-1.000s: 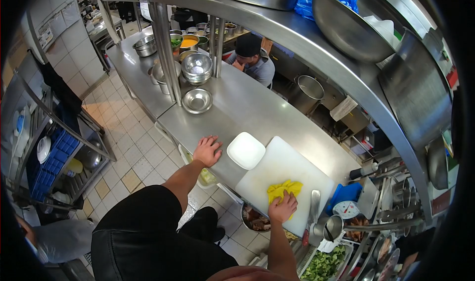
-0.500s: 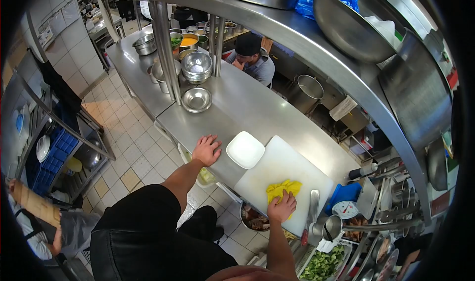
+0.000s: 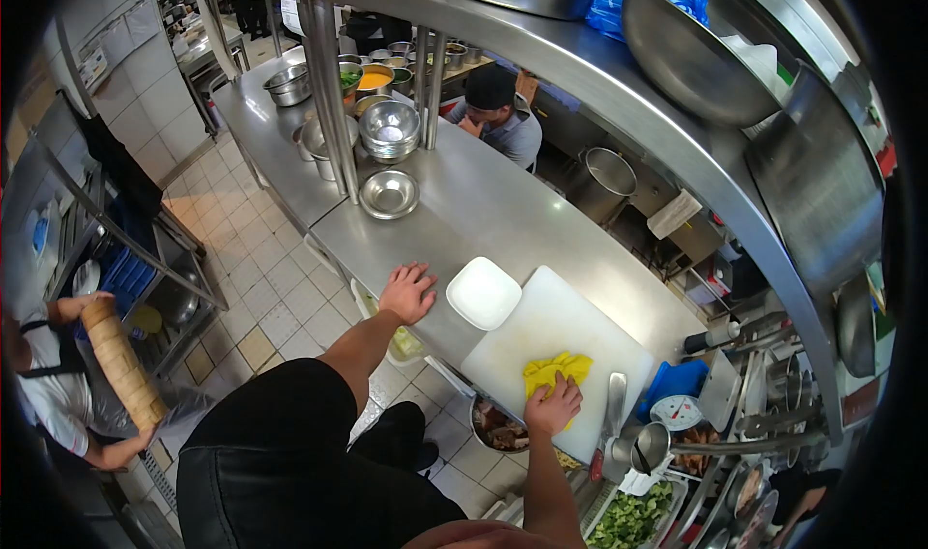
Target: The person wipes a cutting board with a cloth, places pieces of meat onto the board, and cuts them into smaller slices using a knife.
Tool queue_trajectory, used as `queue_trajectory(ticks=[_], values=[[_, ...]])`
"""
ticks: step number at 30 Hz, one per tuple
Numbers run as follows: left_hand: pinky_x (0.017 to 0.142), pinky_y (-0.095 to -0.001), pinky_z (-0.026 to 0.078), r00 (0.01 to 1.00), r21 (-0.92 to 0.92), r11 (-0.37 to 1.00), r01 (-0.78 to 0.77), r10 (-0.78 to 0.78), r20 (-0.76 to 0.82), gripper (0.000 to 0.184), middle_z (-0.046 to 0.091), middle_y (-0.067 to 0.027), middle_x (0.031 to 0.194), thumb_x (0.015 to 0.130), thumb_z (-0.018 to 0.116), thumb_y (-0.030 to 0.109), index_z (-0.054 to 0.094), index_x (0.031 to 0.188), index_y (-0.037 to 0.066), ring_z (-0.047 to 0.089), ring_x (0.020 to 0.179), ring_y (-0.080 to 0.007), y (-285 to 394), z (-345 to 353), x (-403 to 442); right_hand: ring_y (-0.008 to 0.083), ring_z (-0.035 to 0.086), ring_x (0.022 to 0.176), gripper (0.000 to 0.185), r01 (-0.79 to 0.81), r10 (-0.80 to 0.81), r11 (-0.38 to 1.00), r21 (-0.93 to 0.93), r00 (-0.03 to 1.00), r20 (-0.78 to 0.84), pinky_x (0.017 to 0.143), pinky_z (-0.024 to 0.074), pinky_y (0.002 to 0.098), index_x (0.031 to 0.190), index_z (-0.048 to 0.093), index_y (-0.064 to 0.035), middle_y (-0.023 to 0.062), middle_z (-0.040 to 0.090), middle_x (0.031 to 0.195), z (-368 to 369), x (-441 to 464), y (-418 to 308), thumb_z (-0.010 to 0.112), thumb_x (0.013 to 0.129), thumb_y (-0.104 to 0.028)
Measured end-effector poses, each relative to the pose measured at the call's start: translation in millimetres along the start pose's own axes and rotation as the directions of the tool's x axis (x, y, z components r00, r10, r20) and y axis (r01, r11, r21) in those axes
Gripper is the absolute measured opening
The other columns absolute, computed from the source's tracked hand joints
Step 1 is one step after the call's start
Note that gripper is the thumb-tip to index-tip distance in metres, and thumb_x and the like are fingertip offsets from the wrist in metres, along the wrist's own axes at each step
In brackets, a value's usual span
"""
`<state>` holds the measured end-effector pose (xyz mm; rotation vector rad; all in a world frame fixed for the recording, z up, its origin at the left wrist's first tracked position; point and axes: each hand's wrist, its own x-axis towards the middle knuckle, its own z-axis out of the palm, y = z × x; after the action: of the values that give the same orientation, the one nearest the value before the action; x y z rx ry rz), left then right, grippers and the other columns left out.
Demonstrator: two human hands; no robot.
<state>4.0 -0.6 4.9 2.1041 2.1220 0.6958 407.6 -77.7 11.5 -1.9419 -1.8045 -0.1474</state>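
My left hand (image 3: 409,294) lies flat near the edge of the steel counter (image 3: 464,196), fingers spread, holding nothing. Just right of it is a white square dish (image 3: 483,293), which reaches the corner of the white cutting board (image 3: 522,341). On the board, my right hand (image 3: 554,404) rests on a crumpled yellow cloth (image 3: 558,368), its fingers partly bent over the lower part. Whether the fingers grip the cloth is hard to make out. A wide-bladed knife (image 3: 614,407) with a red handle lies along the board's right side.
A co-worker (image 3: 60,380) at the left holds a stack of bamboo steamers (image 3: 124,363). Another person (image 3: 501,114) is behind the counter. Metal bowls (image 3: 390,129) stand by the shelf posts. A steel shelf (image 3: 619,75) arches overhead. Chopped greens (image 3: 630,515) and a scale (image 3: 676,411) are at lower right.
The co-worker at the left has come further into view with the stack of steamers. My hands, the cloth and the dish have kept their places; the view has shifted slightly.
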Motion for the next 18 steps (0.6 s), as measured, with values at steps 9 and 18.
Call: queue_trajectory(ticks=[9, 18], values=[[0.124, -0.0516, 0.029, 1.0, 0.003, 1.0, -0.005, 0.005, -0.007, 0.042, 0.054, -0.0088, 0.152, 0.096, 0.06, 0.04, 0.069, 0.132, 0.02, 0.044, 0.145, -0.0331, -1.5, 2.8, 0.2, 0.0423, 0.049, 0.129, 0.044, -0.022, 0.022, 1.0, 0.007, 0.999, 0.034, 0.109, 0.0367, 0.0574, 0.131, 0.065, -0.0116, 0.0189, 0.057, 0.14, -2.0, -0.1, -0.8, 0.058, 0.091, -0.028], [0.123, -0.0519, 0.03, 1.0, -0.009, 1.0, -0.003, 0.003, -0.001, 0.041, 0.054, -0.009, 0.151, 0.096, 0.061, 0.04, 0.069, 0.131, 0.019, 0.044, 0.144, -0.0339, -0.3, 1.6, 0.4, 0.0411, 0.049, 0.132, 0.043, -0.025, 0.026, 1.0, -0.017, 0.998, 0.05, 0.11, 0.0374, 0.0559, 0.133, 0.065, -0.0112, 0.0185, 0.058, 0.142, -1.5, -0.5, 0.5, 0.058, 0.093, -0.027]])
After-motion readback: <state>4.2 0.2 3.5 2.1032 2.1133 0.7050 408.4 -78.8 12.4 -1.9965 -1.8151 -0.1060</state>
